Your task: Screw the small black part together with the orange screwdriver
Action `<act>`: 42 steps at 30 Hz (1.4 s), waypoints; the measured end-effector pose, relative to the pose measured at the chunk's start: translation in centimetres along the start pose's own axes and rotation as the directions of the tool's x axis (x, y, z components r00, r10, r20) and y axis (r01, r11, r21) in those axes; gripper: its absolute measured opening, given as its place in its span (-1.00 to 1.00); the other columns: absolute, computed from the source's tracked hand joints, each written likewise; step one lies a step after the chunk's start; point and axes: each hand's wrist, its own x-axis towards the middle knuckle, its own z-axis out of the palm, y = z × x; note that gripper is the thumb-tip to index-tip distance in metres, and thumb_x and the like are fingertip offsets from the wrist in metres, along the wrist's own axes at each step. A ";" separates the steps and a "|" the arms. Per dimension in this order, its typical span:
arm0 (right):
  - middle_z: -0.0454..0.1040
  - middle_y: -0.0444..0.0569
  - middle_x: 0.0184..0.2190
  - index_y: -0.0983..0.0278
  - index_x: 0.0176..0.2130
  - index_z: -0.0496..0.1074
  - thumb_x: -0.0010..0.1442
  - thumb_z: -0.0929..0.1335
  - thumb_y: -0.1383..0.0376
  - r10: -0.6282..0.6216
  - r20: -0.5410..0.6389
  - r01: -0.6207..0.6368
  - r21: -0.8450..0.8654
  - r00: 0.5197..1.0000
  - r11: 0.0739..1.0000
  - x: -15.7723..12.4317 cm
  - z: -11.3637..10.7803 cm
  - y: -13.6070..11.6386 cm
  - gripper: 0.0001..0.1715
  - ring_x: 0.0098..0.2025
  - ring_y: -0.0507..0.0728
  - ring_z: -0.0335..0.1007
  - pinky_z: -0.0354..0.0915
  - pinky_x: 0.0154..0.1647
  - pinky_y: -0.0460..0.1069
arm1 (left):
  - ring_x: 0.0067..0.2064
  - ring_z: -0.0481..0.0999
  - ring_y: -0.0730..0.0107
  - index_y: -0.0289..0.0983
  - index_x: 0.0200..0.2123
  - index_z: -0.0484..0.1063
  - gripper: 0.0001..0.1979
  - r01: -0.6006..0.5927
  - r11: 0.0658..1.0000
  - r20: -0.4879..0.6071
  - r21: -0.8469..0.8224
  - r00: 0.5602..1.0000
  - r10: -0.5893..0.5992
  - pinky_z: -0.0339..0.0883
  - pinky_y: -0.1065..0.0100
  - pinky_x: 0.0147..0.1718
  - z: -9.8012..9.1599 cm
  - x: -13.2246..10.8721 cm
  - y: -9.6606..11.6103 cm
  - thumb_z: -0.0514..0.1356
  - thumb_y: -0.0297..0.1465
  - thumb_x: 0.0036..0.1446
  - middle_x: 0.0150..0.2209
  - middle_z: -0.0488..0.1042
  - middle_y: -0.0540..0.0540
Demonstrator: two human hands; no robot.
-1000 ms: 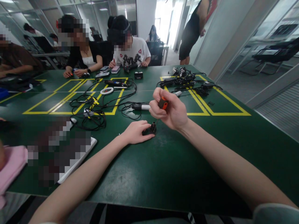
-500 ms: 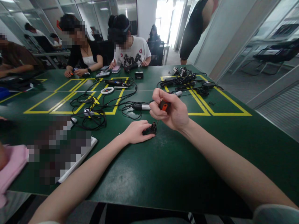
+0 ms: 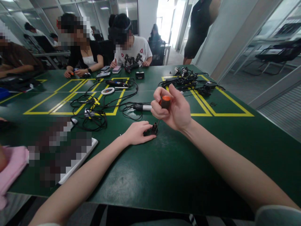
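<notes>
My right hand [image 3: 175, 108] is closed around the dark and orange handle of a screwdriver [image 3: 166, 101], with the thumb raised off the handle. Its thin shaft points down to a small black part [image 3: 154, 129] on the green table. That part has a short upright cylinder on a wider base; its exact kind I cannot tell. Resting on the table, my left hand [image 3: 138, 133] grips the part's base from the left between thumb and fingers. Where the screwdriver tip meets the part is too small to make out.
Black cables with a grey-white tool [image 3: 142, 107] lie beyond my hands. More tangled cables [image 3: 185, 78] sit at the back right. A white-edged tray [image 3: 90, 149] is to the left. People sit across the green table [image 3: 188, 175], which has yellow tape outlines.
My right thumb has lifted from the screwdriver handle, which now stands more upright with its orange end showing. My left hand and the black part have stayed in place.
</notes>
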 end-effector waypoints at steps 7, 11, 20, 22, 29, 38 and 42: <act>0.21 -0.24 -0.58 0.23 -0.45 0.29 0.37 0.43 -0.10 -0.038 -0.031 0.036 -0.072 0.999 0.997 0.2 0.3 0.0 -0.41 -0.62 -0.06 0.01 0.02 -0.60 -0.13 | -0.32 0.46 0.32 -0.23 -0.25 0.50 -0.65 0.000 1.000 -0.010 -0.005 1.000 -0.001 0.24 0.34 -0.34 0.1 0.0 0.0 0.25 -0.05 0.40 -0.35 0.42 -0.02; 0.18 -0.20 -0.56 0.27 -0.56 0.26 0.37 0.42 -0.16 0.010 0.001 -0.010 -0.056 1.000 0.998 0.2 0.6 -0.1 -0.27 -0.61 -0.08 0.01 -0.03 -0.61 -0.12 | -0.32 0.46 0.32 -0.23 -0.26 0.49 -0.64 -0.004 1.000 -0.011 -0.005 1.000 0.004 0.24 0.34 -0.34 0.2 0.0 -0.1 0.25 -0.06 0.40 -0.35 0.42 -0.02; 0.13 -0.31 -0.64 0.19 -0.37 0.25 0.34 0.45 -0.02 -0.024 -0.001 0.024 -0.026 1.000 0.999 -0.2 0.2 0.2 -0.53 -0.63 -0.07 -0.16 -0.11 -0.62 -0.15 | -0.29 0.47 0.30 -0.23 -0.23 0.51 -0.64 0.001 1.000 0.002 -0.015 1.000 -0.001 0.27 0.34 -0.31 0.0 0.0 0.0 0.23 -0.04 0.41 -0.34 0.43 -0.04; 0.19 -0.27 -0.62 0.21 -0.37 0.28 0.37 0.43 -0.01 -0.039 -0.010 0.039 -0.044 0.999 0.998 0.0 0.1 0.2 -0.55 -0.62 -0.06 -0.04 -0.01 -0.60 -0.15 | -0.29 0.47 0.30 -0.23 -0.23 0.51 -0.64 -0.001 1.000 -0.001 -0.014 1.000 0.001 0.27 0.34 -0.31 0.0 0.0 0.0 0.22 -0.04 0.41 -0.34 0.43 -0.04; 0.05 -0.28 -0.66 0.23 -0.50 0.25 0.40 0.40 -0.09 0.013 0.000 -0.013 -0.019 1.000 1.000 0.2 0.1 -0.1 -0.38 -0.63 -0.07 -0.13 -0.07 -0.62 -0.14 | -0.31 0.46 0.31 -0.23 -0.24 0.50 -0.65 -0.003 1.000 -0.002 -0.017 1.000 0.003 0.25 0.34 -0.33 0.1 0.0 0.0 0.23 -0.05 0.41 -0.34 0.42 -0.03; 0.16 -0.32 -0.65 0.19 -0.35 0.26 0.40 0.43 0.05 -0.062 -0.013 0.062 -0.014 0.998 0.998 -0.1 0.0 0.3 -0.59 -0.65 -0.06 -0.12 -0.08 -0.61 -0.15 | -0.30 0.46 0.31 -0.24 -0.25 0.50 -0.66 -0.004 1.000 0.002 -0.009 1.000 0.004 0.22 0.34 -0.33 -0.1 0.0 0.1 0.25 -0.07 0.41 -0.33 0.42 -0.03; 0.29 -0.23 -0.63 0.25 -0.40 0.36 0.41 0.42 0.08 -0.082 -0.020 0.082 -0.019 0.996 0.996 0.2 0.0 0.2 -0.58 -0.62 -0.05 0.08 0.07 -0.58 -0.13 | -0.32 0.45 0.32 -0.25 -0.25 0.50 -0.65 -0.009 1.000 0.002 -0.004 1.000 0.009 0.20 0.34 -0.34 0.0 0.0 0.0 0.26 -0.08 0.41 -0.34 0.42 -0.03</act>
